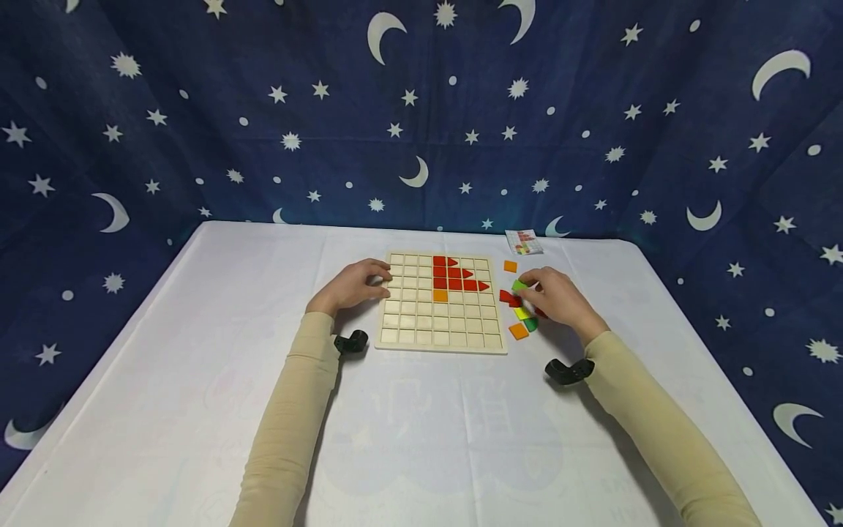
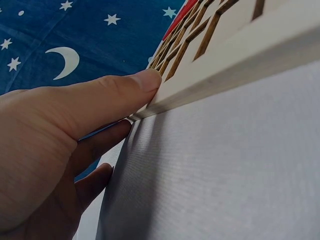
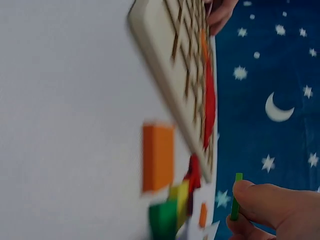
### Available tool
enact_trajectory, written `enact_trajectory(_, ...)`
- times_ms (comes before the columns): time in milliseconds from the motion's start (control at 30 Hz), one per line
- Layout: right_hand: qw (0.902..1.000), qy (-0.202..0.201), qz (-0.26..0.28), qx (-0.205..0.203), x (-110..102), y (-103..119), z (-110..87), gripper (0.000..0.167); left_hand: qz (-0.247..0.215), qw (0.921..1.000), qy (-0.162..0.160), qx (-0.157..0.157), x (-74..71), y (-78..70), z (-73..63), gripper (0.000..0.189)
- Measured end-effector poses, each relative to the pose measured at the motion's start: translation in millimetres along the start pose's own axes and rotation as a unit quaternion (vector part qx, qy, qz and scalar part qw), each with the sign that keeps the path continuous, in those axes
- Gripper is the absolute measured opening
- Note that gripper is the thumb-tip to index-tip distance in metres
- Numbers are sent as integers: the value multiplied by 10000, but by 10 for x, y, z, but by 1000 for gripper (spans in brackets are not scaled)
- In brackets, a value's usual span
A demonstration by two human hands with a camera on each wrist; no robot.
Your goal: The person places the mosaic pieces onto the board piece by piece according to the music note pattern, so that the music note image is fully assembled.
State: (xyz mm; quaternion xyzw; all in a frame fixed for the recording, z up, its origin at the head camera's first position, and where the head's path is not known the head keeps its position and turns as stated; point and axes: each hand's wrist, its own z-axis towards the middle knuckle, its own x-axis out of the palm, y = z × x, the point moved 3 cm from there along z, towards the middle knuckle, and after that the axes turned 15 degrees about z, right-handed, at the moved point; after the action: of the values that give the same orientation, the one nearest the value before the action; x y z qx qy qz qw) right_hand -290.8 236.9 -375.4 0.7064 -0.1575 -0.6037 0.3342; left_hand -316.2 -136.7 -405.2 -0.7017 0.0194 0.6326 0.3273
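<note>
- Right hand pinched a green tile just right of the wooden board.
- Left hand rested, fingers relaxed, against the board's left edge on the bench.

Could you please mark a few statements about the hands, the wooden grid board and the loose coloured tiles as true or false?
1. The right hand pinches a green tile. True.
2. The left hand rests at the right edge of the wooden grid board. False: it touches the board's left edge, thumb against the rim.
3. Every cell of the board is filled. False: only some red tiles and one orange tile sit in it; most cells are empty.
4. Loose tiles lie on the white tablecloth to the right of the board. True: among them an orange one.
5. A small printed card lies beyond the board's far right corner. True.
</note>
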Motion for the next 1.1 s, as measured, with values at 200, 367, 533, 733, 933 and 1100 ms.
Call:
enact_trajectory(200, 9988, 111, -8, -483, 166, 305, 5, 31, 15, 10000, 4, -16, 6, 8, 2, 38)
enact_trajectory(367, 9958, 327, 38, -850, 365, 534, 24, 31, 26, 9999, 57, -87, 5, 6, 6, 38)
enact_trajectory(533, 9919, 695, 7, -1065, 592, 679, 63, 30, 27, 9999, 74, -99, 3, 7, 4, 38)
enact_trajectory(733, 9882, 831, -337, -1240, 797, 784, 116, 31, 1, 9999, 60, -83, 4, 11, 6, 39)
enact_trajectory(933, 9879, 869, -436, -1211, 896, 848, 170, 31, 0, 10000, 48, -51, 5, 18, 7, 38)
enact_trajectory(1100, 9890, 939, -340, -1090, 928, 879, 183, 31, -2, 10000, 31, -36, 2, 19, 6, 39)
